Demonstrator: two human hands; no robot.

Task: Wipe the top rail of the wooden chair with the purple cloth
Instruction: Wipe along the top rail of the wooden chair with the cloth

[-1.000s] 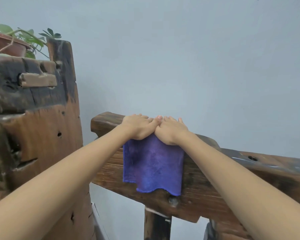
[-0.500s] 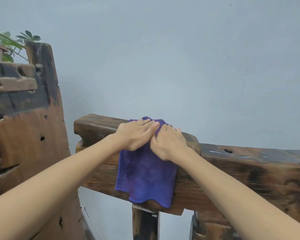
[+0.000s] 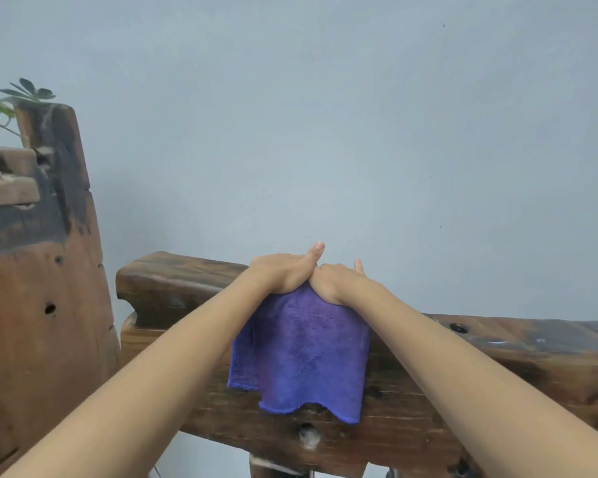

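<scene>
A purple cloth (image 3: 301, 353) is draped over the dark wooden top rail (image 3: 176, 281) of the chair and hangs down its near face. My left hand (image 3: 280, 270) and my right hand (image 3: 339, 281) lie side by side on the cloth at the top of the rail, pressing it down. Their fingers reach over the far side, mostly hidden; the left index fingertip sticks up. The cloth's top part is hidden under both hands.
A tall rough wooden post (image 3: 42, 270) stands at the left, close to the rail's end. Green plant leaves (image 3: 0, 105) show behind it. A plain grey wall (image 3: 325, 115) lies right behind the rail. The rail runs on to the right (image 3: 532, 343).
Both hands with the cloth have shifted a little to the right along the rail, away from its left end. The cloth's top edge, visible half a second ago, is now under the hands.
</scene>
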